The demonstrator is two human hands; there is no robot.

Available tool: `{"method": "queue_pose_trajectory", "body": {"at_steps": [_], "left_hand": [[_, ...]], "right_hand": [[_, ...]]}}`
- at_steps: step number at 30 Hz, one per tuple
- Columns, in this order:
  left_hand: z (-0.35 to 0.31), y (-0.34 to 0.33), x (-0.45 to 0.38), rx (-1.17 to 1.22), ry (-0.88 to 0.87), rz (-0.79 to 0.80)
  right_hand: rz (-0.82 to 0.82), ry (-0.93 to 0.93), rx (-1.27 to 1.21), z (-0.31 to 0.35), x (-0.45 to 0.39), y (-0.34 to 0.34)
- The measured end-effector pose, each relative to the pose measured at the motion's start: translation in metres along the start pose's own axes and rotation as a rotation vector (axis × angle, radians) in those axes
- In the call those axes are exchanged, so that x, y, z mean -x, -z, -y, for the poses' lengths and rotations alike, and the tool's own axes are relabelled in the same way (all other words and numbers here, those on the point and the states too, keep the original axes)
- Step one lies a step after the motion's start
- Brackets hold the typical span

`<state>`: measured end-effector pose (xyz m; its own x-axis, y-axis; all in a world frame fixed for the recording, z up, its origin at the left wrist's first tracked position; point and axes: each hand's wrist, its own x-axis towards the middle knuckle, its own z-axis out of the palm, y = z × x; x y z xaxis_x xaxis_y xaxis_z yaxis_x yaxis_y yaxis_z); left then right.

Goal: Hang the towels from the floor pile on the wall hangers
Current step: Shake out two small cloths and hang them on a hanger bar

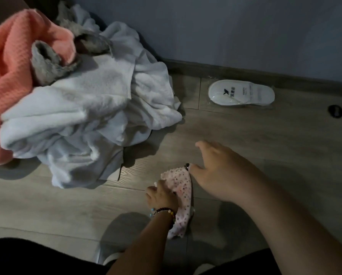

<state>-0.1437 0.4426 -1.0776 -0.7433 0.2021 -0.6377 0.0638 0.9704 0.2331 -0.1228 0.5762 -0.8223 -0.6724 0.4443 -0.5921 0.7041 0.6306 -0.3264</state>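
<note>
We look down at a grey wooden floor [265, 135] where it meets a blue-grey wall [245, 32]. The towel pile [72, 100] lies at the upper left: a big crumpled white towel [90, 108] spreads across the boards, an orange towel [9, 62] sits bunched along its left side, and a grey fuzzy cloth [47, 64] lies tucked between the two near the top of the heap.

Lower down and well apart from the pile, our left hand [160, 197] grips a small pink spotted towel [181, 199]; the fingers curl over its left edge and the cloth hangs down past the wrist toward the floor. A beaded bracelet [166, 212] circles that wrist. Our right hand [215, 167] is spread wide, fingers straight and apart, palm down over the floor. One fingertip touches the top corner of the spotted towel, while the others reach out above the bare boards toward the pile.

Near the wall, to the right of the pile, a pair of white slippers [241, 95] lies in a clear plastic wrapper, printed with a dark logo. Further right a small black ring-shaped thing [335, 110] rests on the floor; we cannot tell what it is. Dark clothing [27, 257] fills the bottom edge.
</note>
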Motion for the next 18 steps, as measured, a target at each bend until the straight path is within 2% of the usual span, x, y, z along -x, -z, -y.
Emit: {"method": "queue_pose_trajectory", "body": {"at_steps": [3,5,7,10,12,16,18], "left_hand": [[0.007,0.003,-0.009,0.071,0.028,0.028],[0.004,0.019,-0.007,0.311,0.095,0.06],[-0.005,0.047,0.008,0.556,0.05,0.059],[-0.024,0.105,0.038,0.773,-0.141,-0.031],[-0.034,0.15,0.055,0.823,-0.302,-0.123],[-0.043,0.232,0.084,0.924,-0.59,-0.093],[-0.043,0.266,0.096,1.033,-0.673,-0.081]], "right_hand": [[0.063,-0.017,0.014,-0.005,-0.002,-0.002],[0.088,-0.059,0.031,-0.013,-0.01,0.0],[0.084,-0.095,0.048,-0.023,-0.02,0.003],[0.036,-0.062,-0.007,-0.027,-0.033,0.008],[0.006,0.046,-0.13,-0.022,-0.04,0.012],[-0.016,0.339,-0.506,0.005,-0.042,0.013],[-0.074,0.445,-0.557,0.022,-0.041,0.009]]}}
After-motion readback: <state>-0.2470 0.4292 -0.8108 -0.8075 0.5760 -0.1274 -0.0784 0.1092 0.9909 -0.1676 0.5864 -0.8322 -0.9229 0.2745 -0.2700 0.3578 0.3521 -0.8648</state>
